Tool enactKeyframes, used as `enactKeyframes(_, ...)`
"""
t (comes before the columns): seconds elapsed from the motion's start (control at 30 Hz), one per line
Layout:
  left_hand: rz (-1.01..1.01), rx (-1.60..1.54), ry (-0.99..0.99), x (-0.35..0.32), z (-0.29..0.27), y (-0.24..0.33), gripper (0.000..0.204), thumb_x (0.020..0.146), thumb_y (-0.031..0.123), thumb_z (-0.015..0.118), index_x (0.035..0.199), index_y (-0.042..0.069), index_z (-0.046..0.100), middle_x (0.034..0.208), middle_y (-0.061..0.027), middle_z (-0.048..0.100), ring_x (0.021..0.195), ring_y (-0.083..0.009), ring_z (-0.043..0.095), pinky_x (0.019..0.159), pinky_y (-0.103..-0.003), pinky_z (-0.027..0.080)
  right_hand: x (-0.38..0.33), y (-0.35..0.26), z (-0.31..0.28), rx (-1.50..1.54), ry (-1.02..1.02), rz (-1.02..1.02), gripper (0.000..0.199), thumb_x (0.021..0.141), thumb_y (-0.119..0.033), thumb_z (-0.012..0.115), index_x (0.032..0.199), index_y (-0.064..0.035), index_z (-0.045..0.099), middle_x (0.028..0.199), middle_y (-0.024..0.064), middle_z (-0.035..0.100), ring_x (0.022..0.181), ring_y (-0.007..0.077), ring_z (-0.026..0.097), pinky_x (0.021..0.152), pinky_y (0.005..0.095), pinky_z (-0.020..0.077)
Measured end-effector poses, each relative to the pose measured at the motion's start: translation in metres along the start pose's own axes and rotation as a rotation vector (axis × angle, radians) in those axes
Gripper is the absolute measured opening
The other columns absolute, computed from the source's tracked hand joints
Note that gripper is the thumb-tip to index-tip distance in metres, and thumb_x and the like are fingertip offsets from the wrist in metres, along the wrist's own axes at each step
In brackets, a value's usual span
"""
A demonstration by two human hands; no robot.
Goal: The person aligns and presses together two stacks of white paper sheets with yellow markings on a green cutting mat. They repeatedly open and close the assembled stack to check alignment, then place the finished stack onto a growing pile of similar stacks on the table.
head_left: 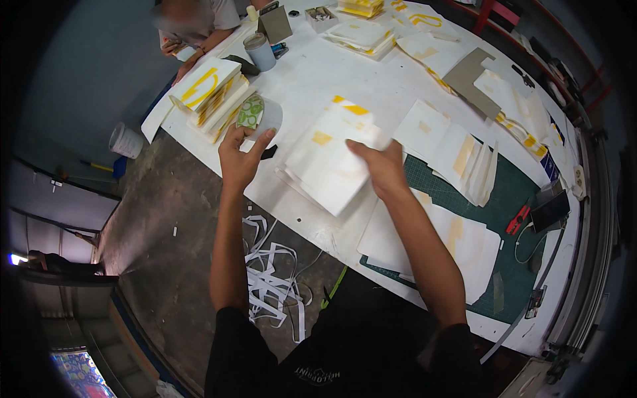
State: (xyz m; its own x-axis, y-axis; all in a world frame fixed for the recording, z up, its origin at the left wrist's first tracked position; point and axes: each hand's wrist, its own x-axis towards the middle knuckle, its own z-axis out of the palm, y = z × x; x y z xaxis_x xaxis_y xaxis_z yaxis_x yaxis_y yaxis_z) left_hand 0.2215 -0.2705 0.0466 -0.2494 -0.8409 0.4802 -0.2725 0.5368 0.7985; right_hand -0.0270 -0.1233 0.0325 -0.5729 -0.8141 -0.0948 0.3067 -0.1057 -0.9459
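Note:
My left hand [242,158] is raised near the table's front-left edge, its thumb and fingers closed on a rounded piece patterned in green and white [251,113]. A pale, see-through rounded part [271,121] shows beside the pattern; I cannot tell whether the two are joined. My right hand [383,166] grips a stack of white sheets [332,156] by its right side, thumb on top and fingers hidden beneath. Yellow patches mark the top sheet, and the stack is slightly blurred. Just right of my left hand lies a small black piece [269,152].
A bulky stack with yellow marks [211,89] stands at the left table edge. White sheets [458,149] lie on a green cutting mat [424,174] at right, near a red tool [517,219]. A grey can [259,52] is farther back. Someone [199,26] sits beyond. White strips [275,285] litter the floor.

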Motion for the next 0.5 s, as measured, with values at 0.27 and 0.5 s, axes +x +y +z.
enactKeyframes(0.27, 0.132, 0.462, -0.482, -0.019, 0.050, 0.016, 0.050, 0.078, 0.042, 0.093, 0.089, -0.004, 0.078, 0.104, -0.0243, 0.069, 0.100, -0.0418, 0.067, 0.088, -0.049, 0.054, 0.023, 0.016, 0.016, -0.884, 0.080, 0.101, 0.075, 0.080, -0.024, 0.087, 0.136, 0.0154, 0.057, 0.104, 0.0265, 0.077, 0.098, 0.0358, 0.078, 0.089, 0.0437, 0.0619)
enactKeyframes(0.5, 0.132, 0.536, -0.553, -0.034, 0.065, 0.014, 0.056, 0.081, 0.040, 0.091, 0.114, -0.001, 0.072, 0.119, -0.0277, 0.067, 0.118, -0.0459, 0.061, 0.101, -0.052, 0.050, -0.078, -0.033, -0.079, -0.917, 0.257, -0.524, 0.054, 0.086, -0.020, 0.089, 0.127, 0.0052, 0.064, 0.084, 0.0109, 0.072, 0.060, 0.0163, 0.066, 0.055, 0.0286, 0.0514)
